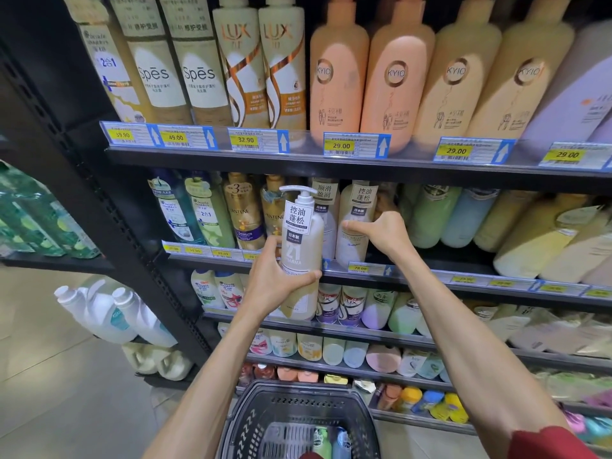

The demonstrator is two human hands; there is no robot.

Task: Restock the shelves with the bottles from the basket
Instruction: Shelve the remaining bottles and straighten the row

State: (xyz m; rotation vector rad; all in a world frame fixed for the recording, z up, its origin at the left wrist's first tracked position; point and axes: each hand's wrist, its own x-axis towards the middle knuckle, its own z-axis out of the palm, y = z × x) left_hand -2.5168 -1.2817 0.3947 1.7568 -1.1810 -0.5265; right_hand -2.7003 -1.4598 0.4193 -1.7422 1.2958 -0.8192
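1. Wrapped around the lower body of a white pump bottle, the left hand holds it upright, thumb across the front and fingers curled behind, in front of the second shelf.
2. Above the grip the bottle's long axis runs straight up, pump head on top, label facing the camera.
3. Just right of the grip and further back, the right hand rests against a matching shelf bottle. Its fingers are partly curled on the bottle's side; whether it grips or only pushes I cannot tell.
4. Between that bottle and the gold bottles to the left of the grip stands another white bottle; any free slot behind the held bottle is hidden.
5. Judgement: the coming move is a short push away from the grip, back and slightly right, onto the shelf, and the left hand is the one to make it.
6. Below both arms the basket holds more bottles.
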